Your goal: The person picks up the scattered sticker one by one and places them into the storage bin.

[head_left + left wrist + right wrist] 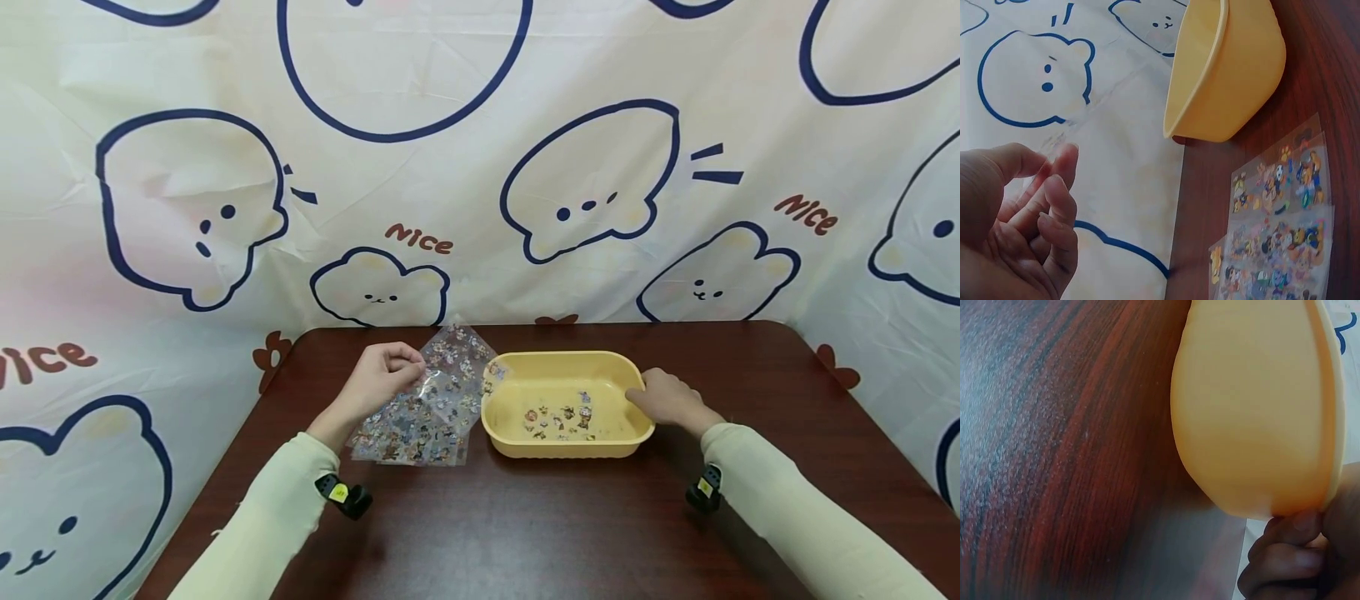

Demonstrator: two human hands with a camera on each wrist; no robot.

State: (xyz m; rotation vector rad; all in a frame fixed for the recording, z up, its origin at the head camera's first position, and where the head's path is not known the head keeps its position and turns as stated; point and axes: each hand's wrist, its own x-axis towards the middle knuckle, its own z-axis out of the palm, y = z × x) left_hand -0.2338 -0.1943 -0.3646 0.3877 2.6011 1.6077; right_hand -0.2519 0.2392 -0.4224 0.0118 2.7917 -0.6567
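In the head view, my left hand (386, 372) pinches the edge of a clear sticker sheet (457, 358) between thumb and fingertips. The sheet is held up, and its right corner overlaps the tub's left rim. The left wrist view shows it nearly edge-on. A yellow plastic tub (567, 450) stands on the table. My right hand (672, 400) grips the tub's right rim, thumb over the edge and curled fingers (1285, 562) outside. Several small cartoon stickers (585, 412) lie on the tub's floor. More clear sticker sheets (420, 437) lie below my left hand, overlapping each other.
A dark brown wooden table (510, 525) carries everything. A pale cloth (465, 183) with blue bear outlines hangs behind the table and along both sides. Each wrist bears a small black camera (352, 497).
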